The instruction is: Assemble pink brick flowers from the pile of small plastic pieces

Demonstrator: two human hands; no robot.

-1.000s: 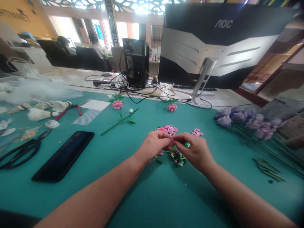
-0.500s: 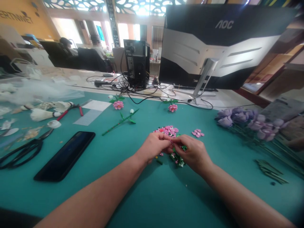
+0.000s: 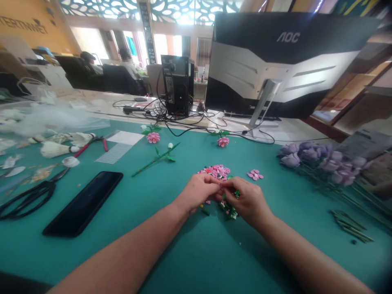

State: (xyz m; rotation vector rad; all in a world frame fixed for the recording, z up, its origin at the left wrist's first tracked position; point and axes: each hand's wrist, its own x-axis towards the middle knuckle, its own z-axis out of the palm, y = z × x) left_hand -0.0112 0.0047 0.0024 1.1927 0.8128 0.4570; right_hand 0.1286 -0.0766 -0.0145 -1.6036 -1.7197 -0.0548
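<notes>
My left hand (image 3: 203, 191) and my right hand (image 3: 247, 199) meet fingertip to fingertip over the green mat (image 3: 202, 253). Both are closed in a pinch on something small, pinkish and mostly hidden by the fingers. Just behind and below them lies a pile of small pink toy-brick pieces (image 3: 218, 170), with green and white pieces (image 3: 229, 210) partly covered by my right hand. A pink brick-built blossom (image 3: 255, 174) rests to the right of the pile. On the left lies a green brick-built stem (image 3: 156, 160) with leaves and a white bud.
Two pink brick flowers (image 3: 153, 138) lie toward the back. At left are a black phone (image 3: 84, 204), scissors (image 3: 33, 196), red-handled pliers (image 3: 88, 147) and shuttlecocks (image 3: 56, 149). Purple flowers (image 3: 318, 157) and green stems (image 3: 350, 226) lie right. A monitor (image 3: 275, 69) and computer case (image 3: 177, 83) stand behind.
The view has tilted up slightly, so everything sits a little lower in the picture. My hands remain pinched together over the pile, with only slight finger movement.
</notes>
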